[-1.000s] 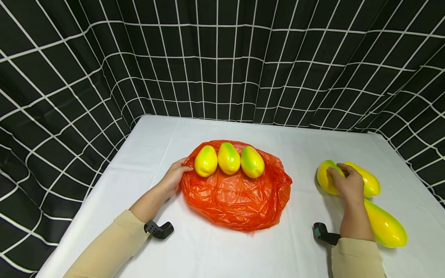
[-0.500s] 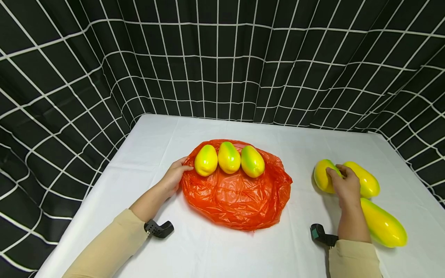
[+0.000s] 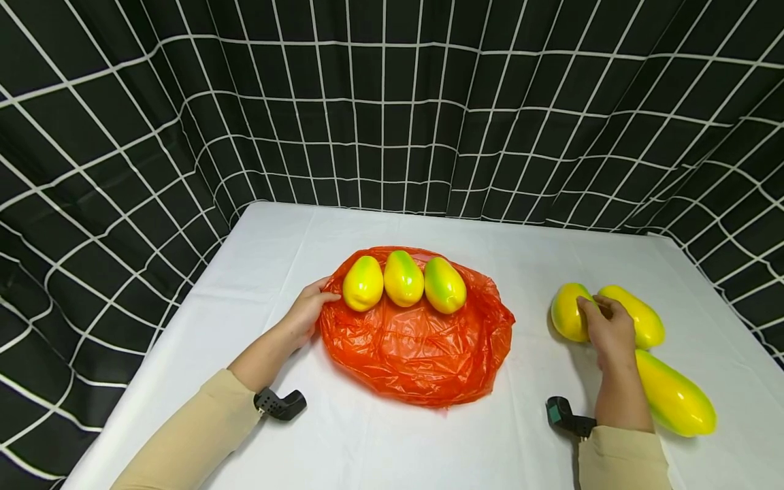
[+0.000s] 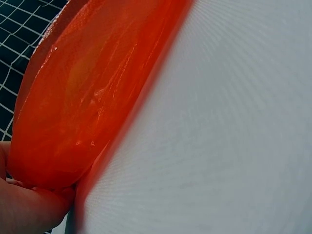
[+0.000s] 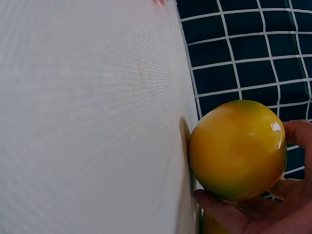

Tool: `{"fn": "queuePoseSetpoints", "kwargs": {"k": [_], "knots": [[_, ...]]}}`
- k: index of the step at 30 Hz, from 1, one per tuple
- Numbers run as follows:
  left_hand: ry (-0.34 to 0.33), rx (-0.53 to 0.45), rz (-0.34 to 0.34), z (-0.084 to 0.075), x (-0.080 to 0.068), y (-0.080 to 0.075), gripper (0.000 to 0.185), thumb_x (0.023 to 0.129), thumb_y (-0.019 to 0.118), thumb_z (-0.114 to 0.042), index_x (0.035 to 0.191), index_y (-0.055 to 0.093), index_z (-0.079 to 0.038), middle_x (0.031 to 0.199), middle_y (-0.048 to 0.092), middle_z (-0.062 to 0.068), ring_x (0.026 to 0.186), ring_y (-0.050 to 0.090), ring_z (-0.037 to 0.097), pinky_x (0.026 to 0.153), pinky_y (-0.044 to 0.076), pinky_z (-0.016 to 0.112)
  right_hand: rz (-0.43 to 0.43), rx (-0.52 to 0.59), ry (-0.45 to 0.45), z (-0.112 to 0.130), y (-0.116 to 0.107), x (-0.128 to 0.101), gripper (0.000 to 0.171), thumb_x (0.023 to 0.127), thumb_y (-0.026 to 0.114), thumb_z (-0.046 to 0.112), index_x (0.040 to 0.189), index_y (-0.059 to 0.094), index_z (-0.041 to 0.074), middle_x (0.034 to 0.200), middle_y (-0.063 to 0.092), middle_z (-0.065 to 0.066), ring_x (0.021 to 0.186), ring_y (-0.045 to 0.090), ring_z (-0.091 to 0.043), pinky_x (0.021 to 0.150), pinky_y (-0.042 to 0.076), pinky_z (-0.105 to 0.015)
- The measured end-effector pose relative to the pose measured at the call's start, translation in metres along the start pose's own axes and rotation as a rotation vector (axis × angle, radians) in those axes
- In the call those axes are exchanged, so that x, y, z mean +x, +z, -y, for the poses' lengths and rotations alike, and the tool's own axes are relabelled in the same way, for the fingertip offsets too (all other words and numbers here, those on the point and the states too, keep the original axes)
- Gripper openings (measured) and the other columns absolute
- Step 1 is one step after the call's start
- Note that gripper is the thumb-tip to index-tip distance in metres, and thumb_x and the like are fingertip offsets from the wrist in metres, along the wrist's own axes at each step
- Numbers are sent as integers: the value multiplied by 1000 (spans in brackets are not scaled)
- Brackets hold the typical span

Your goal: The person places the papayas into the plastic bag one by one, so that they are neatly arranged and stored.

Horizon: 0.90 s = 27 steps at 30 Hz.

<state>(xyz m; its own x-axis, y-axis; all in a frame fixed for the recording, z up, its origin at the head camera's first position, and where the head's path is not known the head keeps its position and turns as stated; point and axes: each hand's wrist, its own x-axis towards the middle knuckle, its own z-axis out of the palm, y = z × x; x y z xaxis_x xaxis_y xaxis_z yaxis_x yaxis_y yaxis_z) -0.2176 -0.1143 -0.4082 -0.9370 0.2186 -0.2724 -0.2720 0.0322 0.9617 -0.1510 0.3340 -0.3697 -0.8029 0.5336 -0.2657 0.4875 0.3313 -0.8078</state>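
Observation:
An orange plastic bag point(image 3: 416, 340) lies flat on the white table point(image 3: 380, 442), with three yellow-green mangoes point(image 3: 402, 279) in a row on its far half. My left hand point(image 3: 306, 309) holds the bag's left edge; the left wrist view shows the bag point(image 4: 83, 102) bunched against my fingers. At the right lie three more mangoes. My right hand point(image 3: 603, 327) grips the leftmost one point(image 3: 566, 312), fingers curled over its top. In the right wrist view the held mango point(image 5: 236, 148) sits between thumb and fingers, just off the cloth.
Another mango point(image 3: 637, 314) lies right beside the held one, and a longer one point(image 3: 674, 401) lies nearer me by my right forearm. A black curtain with a white grid point(image 3: 392, 109) hangs around the table's back and sides.
My right hand and the mango it grips have shifted slightly left, away from the neighbouring mango. The left hand and the bag have not moved.

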Motion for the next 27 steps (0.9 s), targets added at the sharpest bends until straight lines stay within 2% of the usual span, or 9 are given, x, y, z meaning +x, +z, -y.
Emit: {"fn": "queuePoseSetpoints", "kwargs": {"k": [7,15,17,19,22,23,27], "knots": [[4,0,-1,0,0,0,53,91,43,-8,143,33,-4,145,39,14,126,44,23,101,43,27,4,0,15,-1,1,1,73,92,38,52,148,21,8,152,22,-19,131,29,-34,110,32,-47],[10,4,-3,1,1,-1,53,91,43,-7,143,33,-4,145,39,14,128,43,25,104,41,30,-10,13,9,0,2,0,71,93,40,49,147,23,7,152,23,-19,131,29,-33,112,30,-45],[9,0,-4,1,1,0,54,91,43,-7,143,33,-4,145,39,13,128,42,24,105,40,30,-11,17,9,1,2,0,71,92,41,50,147,25,8,152,24,-18,128,31,-32,106,38,-38],[9,-2,-4,1,1,0,54,91,43,-7,143,33,-4,145,39,13,128,42,24,105,40,31,-14,14,5,2,3,-1,71,92,41,51,147,26,9,151,26,-17,123,35,-29,93,45,-26],[9,-7,-4,1,1,0,53,91,43,-7,143,33,-4,145,39,13,128,42,24,106,40,31,-15,8,-8,5,4,-2,71,91,42,52,147,27,11,150,29,-16,115,40,-24,71,41,-12],[10,-8,-2,1,1,0,53,91,43,-7,143,33,-4,145,39,13,129,42,24,106,39,32,-19,9,-13,6,4,-3,70,91,42,52,147,28,11,149,30,-16,114,41,-23,68,39,-9],[9,-10,6,1,1,0,53,91,43,-6,143,32,-4,146,39,13,129,42,25,106,40,32,-39,19,-34,13,6,-7,68,92,42,51,146,30,12,148,32,-15,114,41,-23,70,39,-10]]}}
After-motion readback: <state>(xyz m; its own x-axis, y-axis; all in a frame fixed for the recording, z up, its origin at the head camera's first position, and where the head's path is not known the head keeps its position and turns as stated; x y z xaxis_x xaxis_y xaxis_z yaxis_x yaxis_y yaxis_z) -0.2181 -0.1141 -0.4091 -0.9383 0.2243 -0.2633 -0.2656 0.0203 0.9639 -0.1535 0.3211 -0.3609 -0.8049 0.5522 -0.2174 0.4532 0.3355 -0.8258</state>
